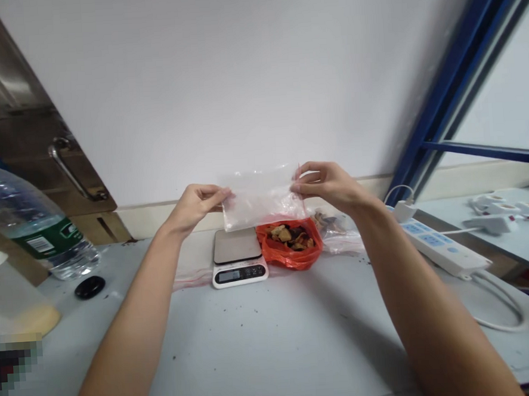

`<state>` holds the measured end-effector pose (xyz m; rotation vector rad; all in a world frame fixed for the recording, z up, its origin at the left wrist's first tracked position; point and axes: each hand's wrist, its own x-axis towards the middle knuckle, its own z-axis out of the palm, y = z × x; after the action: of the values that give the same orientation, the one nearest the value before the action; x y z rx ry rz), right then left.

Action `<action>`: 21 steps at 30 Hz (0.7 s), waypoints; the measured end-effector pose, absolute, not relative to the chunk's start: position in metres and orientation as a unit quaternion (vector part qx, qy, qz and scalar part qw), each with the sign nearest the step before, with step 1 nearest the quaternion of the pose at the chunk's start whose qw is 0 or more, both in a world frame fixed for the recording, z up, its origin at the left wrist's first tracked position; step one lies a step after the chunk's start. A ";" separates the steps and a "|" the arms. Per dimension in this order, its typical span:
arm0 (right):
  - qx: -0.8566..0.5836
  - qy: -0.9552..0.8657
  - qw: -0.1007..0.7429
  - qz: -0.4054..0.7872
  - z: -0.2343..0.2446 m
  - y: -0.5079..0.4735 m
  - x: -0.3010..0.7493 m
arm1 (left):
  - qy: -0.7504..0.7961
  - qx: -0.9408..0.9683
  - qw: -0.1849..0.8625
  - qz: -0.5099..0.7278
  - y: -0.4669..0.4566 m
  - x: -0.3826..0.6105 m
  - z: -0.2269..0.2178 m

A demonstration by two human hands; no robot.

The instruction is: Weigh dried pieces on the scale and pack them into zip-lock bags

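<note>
A clear zip-lock bag [262, 195] is stretched sideways between my hands, with its red seal strip at the right end. My left hand [197, 205] pinches the bag's left edge, and my right hand [329, 185] grips the right edge by the strip. Nothing shows inside the bag. Below it on the table stands a white kitchen scale [239, 256] with a grey plate and a small display. Beside the scale, an open red plastic bag [290, 259] holds brown and yellowish dried pieces. Another clear bag [335, 223] with pieces in it lies behind my right wrist.
At left stand a large water bottle [37, 218] and a whitish container [10, 291], near a black round object [89, 287]. A white power strip [447, 246] with a cable lies at right, by a blue frame [446, 91]. A white wall [221, 81] rises behind.
</note>
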<state>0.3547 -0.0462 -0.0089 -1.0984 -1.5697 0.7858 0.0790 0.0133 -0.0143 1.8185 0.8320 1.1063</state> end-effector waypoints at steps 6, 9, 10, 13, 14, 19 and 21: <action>-0.473 -0.674 0.538 0.182 -0.013 -0.042 0.313 | 0.430 0.765 0.370 0.305 0.019 0.006 -0.007; -0.468 -0.739 0.481 0.059 -0.017 -0.041 0.268 | 0.515 0.734 0.362 0.255 0.023 -0.030 -0.016; -0.466 -0.766 0.442 0.009 -0.019 -0.040 0.250 | 0.543 0.719 0.361 0.241 0.024 -0.040 -0.020; -0.434 -0.858 0.245 -0.127 -0.029 -0.039 0.193 | 0.610 0.675 0.376 0.177 0.026 -0.060 -0.032; -0.413 -0.878 0.189 -0.153 -0.034 -0.039 0.176 | 0.625 0.663 0.381 0.153 0.026 -0.065 -0.035; -0.324 -0.935 0.004 -0.143 -0.065 -0.041 0.127 | 0.654 0.650 0.370 0.114 0.026 -0.075 -0.039; -0.332 -0.937 -0.034 -0.104 -0.075 -0.042 0.123 | 0.636 0.672 0.363 0.111 0.027 -0.076 -0.039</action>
<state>0.1234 -0.0417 -0.0755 -1.0679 -3.0091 -0.3333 -0.0758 0.0271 -0.0387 1.7299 1.6373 0.2846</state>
